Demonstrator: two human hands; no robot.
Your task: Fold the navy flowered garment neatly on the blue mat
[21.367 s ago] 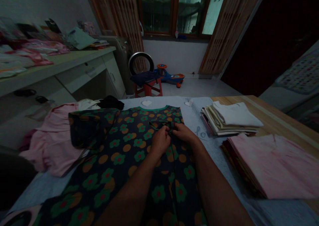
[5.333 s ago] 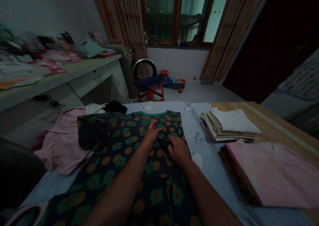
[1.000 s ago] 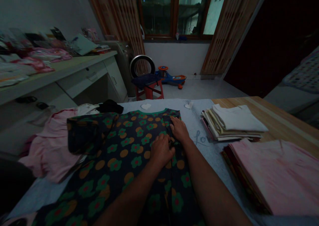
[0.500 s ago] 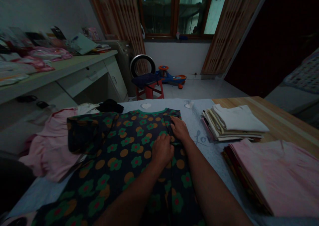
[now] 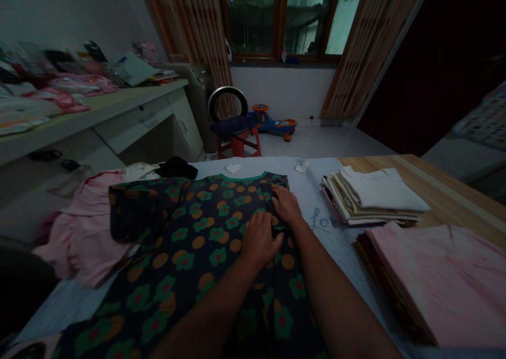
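Observation:
A dark dress or long top (image 5: 215, 235) with green flowers and orange dots lies spread on the light blue cloth, its neckline away from me. Its right edge is folded inward, with the right sleeve laid over the body. My left hand (image 5: 260, 239) rests palm down on the garment beside the fold, thumb held apart from the fingers. Just beyond it, my right hand (image 5: 286, 205) lies on the folded sleeve near the shoulder, fingers stretched forward. The left sleeve (image 5: 134, 214) extends out to the side, partly over pink clothing.
Pink clothing (image 5: 85, 227) and a black cloth (image 5: 177, 167) lie at the left. On the right are a folded stack topped in white (image 5: 385, 187) and another topped in pink (image 5: 446, 280). A red stool (image 5: 239, 145) and a blue ride-on toy (image 5: 272, 124) stand beyond the table.
My left hand has loosened, its thumb moving out from the fingers onto the garment. My right hand stays at the folded sleeve. The view has shifted very slightly.

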